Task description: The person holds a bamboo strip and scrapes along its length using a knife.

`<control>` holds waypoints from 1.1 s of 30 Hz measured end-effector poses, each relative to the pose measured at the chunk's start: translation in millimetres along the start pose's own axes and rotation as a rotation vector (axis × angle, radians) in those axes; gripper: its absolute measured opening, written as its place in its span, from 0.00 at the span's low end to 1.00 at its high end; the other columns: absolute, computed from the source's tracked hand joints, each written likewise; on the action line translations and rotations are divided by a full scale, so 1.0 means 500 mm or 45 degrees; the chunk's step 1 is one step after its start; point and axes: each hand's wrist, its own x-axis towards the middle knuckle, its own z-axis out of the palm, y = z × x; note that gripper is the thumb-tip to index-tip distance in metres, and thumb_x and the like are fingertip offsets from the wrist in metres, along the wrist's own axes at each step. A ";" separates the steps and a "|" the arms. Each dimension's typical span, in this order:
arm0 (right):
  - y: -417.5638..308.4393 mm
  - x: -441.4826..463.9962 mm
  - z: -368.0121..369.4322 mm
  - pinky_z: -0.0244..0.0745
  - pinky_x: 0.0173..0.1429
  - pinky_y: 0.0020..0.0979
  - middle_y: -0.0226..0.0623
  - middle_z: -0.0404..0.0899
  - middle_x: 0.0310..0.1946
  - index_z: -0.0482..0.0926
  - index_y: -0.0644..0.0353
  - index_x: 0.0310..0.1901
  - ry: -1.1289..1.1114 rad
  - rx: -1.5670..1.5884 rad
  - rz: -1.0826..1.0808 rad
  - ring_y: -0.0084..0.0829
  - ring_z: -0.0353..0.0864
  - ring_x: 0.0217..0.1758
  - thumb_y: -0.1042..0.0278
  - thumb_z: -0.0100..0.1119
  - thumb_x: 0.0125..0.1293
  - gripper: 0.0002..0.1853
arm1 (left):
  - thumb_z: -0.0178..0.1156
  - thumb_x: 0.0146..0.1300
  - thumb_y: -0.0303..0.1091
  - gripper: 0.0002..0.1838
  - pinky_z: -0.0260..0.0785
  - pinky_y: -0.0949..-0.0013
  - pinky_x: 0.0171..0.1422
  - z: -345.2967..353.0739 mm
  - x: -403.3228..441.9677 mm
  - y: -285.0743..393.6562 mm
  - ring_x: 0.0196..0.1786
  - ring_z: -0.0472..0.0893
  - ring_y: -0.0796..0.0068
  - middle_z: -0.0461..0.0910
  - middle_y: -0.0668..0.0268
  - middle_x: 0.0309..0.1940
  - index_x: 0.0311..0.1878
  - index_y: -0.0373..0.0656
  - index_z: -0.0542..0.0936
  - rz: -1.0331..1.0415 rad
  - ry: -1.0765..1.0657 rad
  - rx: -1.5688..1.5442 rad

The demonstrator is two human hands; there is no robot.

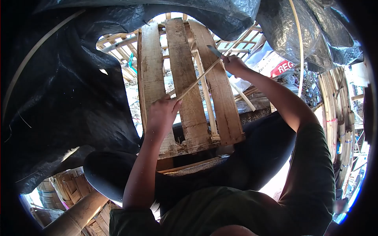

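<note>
My left hand (162, 114) is closed around the lower end of a thin bamboo strip (200, 78), above the wooden slat bench (183, 74). The strip runs slantwise up to the right, toward the knife. My right hand (235, 65) is wrapped round the handle of a knife (215, 51), whose blade points up and to the left. The strip's upper end lies close by the knife; whether the blade touches it I cannot tell. The handle is hidden within my fingers.
Black plastic sheeting (67, 90) hangs at the left and across the top. Bundled bamboo strips (334, 114) stand at the right. A white and red sack (271, 65) lies beyond my right forearm. A thick bamboo pole (76, 216) is at the lower left.
</note>
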 end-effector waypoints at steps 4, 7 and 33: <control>-0.011 -0.019 -0.002 0.72 0.16 0.33 0.37 0.72 0.15 0.74 0.66 0.29 0.001 -0.017 -0.056 0.32 0.74 0.12 0.43 0.37 0.77 0.31 | 0.60 0.67 0.39 0.11 0.76 0.58 0.36 -0.001 -0.001 0.002 0.30 0.83 0.57 0.79 0.58 0.28 0.35 0.42 0.84 -0.012 -0.087 0.108; -0.017 -0.024 0.000 0.72 0.16 0.33 0.36 0.72 0.15 0.74 0.65 0.30 0.020 -0.047 0.012 0.31 0.73 0.12 0.41 0.37 0.76 0.32 | 0.60 0.67 0.39 0.11 0.76 0.58 0.36 0.002 -0.003 0.001 0.30 0.83 0.57 0.79 0.58 0.28 0.35 0.42 0.84 0.000 -0.063 0.105; -0.105 -0.128 0.048 0.72 0.20 0.32 0.36 0.77 0.23 0.76 0.64 0.44 -0.407 0.071 -0.161 0.26 0.77 0.20 0.52 0.44 0.75 0.20 | 0.63 0.64 0.38 0.11 0.73 0.55 0.37 0.013 -0.005 -0.010 0.30 0.80 0.52 0.79 0.55 0.26 0.33 0.40 0.85 0.047 0.024 0.052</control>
